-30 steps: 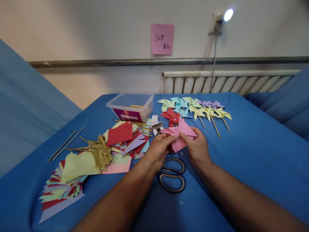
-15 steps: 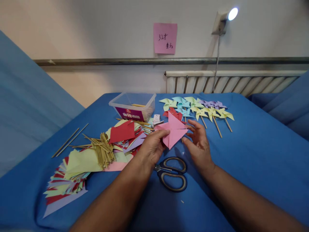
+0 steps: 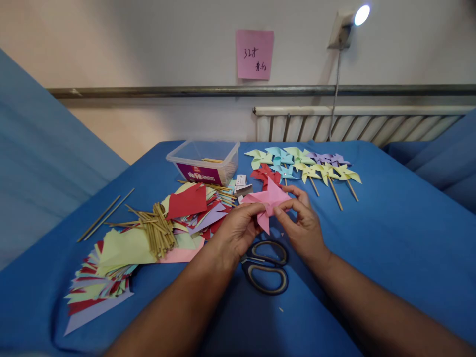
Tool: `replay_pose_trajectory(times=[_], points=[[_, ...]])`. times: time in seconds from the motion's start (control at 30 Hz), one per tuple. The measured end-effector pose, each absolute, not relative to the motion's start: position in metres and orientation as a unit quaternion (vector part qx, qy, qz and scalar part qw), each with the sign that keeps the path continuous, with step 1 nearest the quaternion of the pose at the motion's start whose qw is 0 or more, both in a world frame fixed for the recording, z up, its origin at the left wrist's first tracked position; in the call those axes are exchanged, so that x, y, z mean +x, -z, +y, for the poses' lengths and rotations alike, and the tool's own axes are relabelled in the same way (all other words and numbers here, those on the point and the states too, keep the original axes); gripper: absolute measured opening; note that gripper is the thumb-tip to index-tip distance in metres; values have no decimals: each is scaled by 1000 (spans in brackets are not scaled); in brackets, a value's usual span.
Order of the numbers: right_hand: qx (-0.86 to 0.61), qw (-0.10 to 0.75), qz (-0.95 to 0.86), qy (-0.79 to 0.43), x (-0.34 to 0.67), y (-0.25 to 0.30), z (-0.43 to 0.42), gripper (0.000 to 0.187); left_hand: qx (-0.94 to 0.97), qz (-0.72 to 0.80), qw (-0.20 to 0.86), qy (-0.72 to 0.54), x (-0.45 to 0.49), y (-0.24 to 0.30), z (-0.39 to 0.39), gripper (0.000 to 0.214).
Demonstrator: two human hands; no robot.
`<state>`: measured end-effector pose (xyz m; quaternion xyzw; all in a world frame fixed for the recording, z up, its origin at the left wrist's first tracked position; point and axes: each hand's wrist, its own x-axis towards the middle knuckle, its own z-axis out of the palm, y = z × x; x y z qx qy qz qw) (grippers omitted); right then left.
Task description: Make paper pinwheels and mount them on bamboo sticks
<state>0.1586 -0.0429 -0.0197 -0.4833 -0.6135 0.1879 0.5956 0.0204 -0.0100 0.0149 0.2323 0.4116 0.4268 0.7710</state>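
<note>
A pink paper pinwheel [image 3: 274,195] is held up between both hands, its corners folded in toward the middle. My left hand [image 3: 243,225] is closed on its left side, the thumb pressed near the centre. My right hand [image 3: 303,223] pinches the paper at the right of the centre with thumb and fingers. Just below the hands lie scissors [image 3: 266,285] with dark handles; my left hand and forearm hide their blades. Behind the pinwheel, a red paper pinwheel [image 3: 264,172] and a small white box [image 3: 241,186] rest on the table.
Finished pinwheels [image 3: 327,173] on sticks lie at the back right of the blue-covered table [image 3: 394,258]. A clear plastic box [image 3: 203,166] stands at the back. Bundled sticks [image 3: 159,230] and fanned coloured paper sheets [image 3: 100,285] spread over the left side.
My right hand has moved left and taken hold of the pink paper. The flat, cut square has become a pinwheel shape with its corners bent to the centre.
</note>
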Motion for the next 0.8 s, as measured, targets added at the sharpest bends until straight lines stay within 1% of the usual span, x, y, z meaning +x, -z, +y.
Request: replay_pose_trajectory(times=[0.13,0.33,0.57,0.8], points=[[-500,598,-600,-180,160,22,-40,8,226,429,763,-428,22,-16,-11,16],[-521,619,-559,-180,158,27,-38,9,225,428,766,-425,22,-19,-13,13],[-530,603,-578,-147,157,27,-38,9,240,421,761,-431,24,-20,-14,12],[-525,613,-572,-150,157,24,-39,11,224,435,756,-435,25,-20,-13,13]])
